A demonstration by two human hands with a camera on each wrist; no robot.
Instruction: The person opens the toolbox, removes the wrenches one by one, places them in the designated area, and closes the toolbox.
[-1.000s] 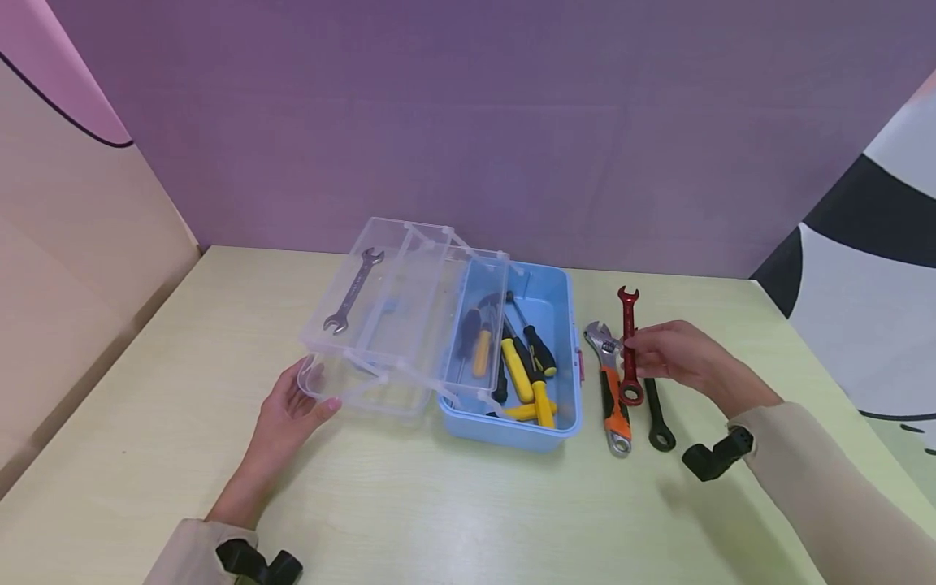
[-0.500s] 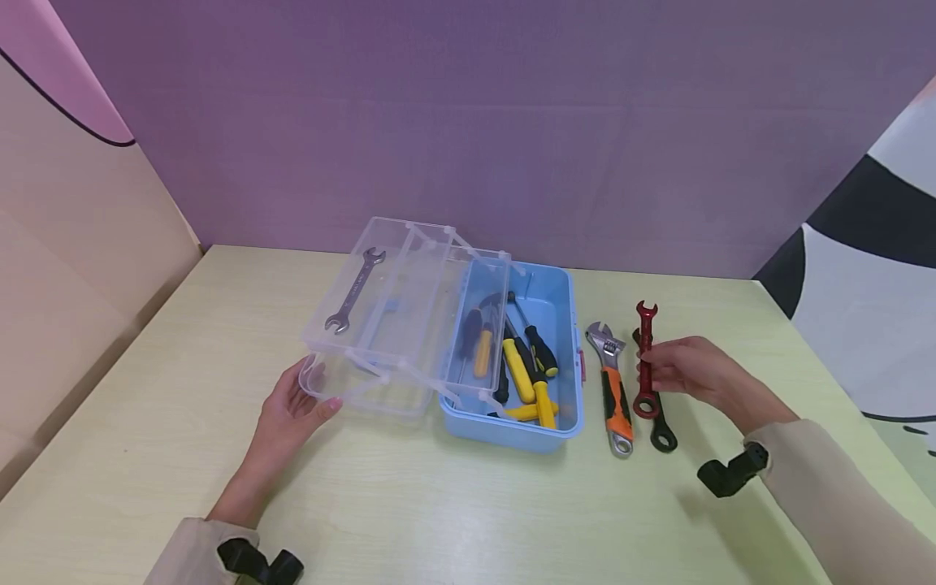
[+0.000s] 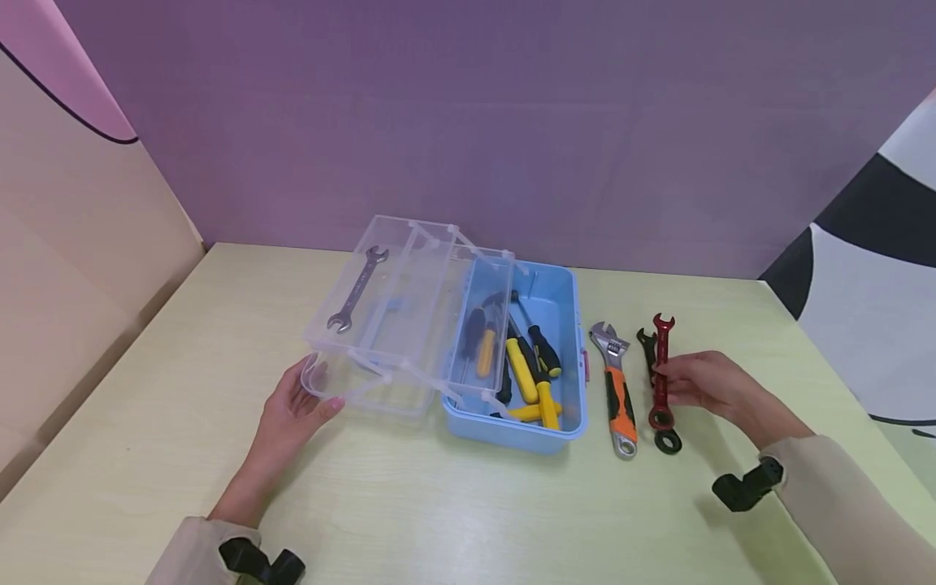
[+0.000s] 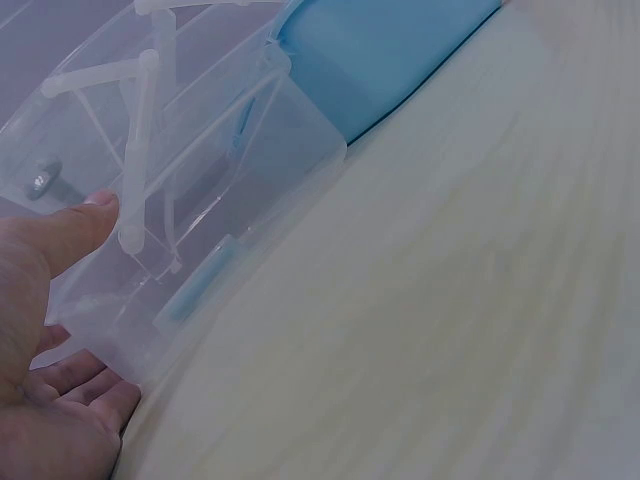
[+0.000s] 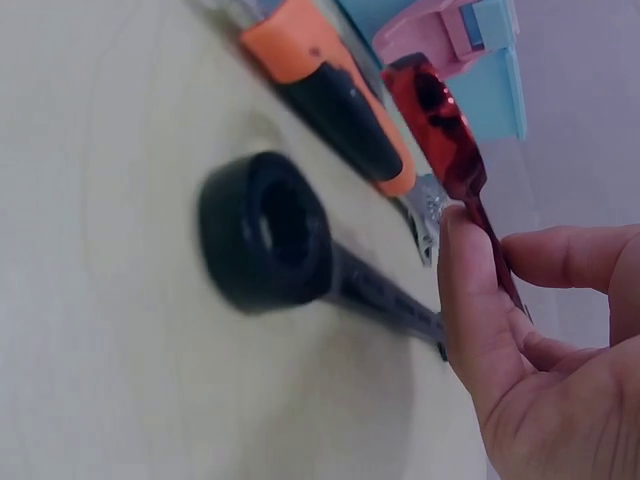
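A blue toolbox (image 3: 570,357) stands open on the pale green table, its clear fold-out trays (image 3: 395,325) swung to the left. My left hand (image 3: 296,406) holds the near corner of the lowest clear tray (image 4: 200,280), thumb on its wall. My right hand (image 3: 705,386) pinches a red wrench (image 3: 661,370) by its shank, just above a black wrench (image 3: 667,439) lying on the table. In the right wrist view the red wrench (image 5: 450,140) sits between thumb and fingers, over the black wrench's ring end (image 5: 270,230).
A silver open-end wrench (image 3: 356,290) lies in the upper clear tray. Yellow and black screwdrivers (image 3: 526,370) fill the blue box. An adjustable wrench with an orange and black handle (image 3: 617,390) lies between the box and the red wrench. A purple wall stands behind.
My right hand has carried the red wrench to the right and down, from beside the adjustable wrench to over the black wrench. The left hand has stayed on the tray.
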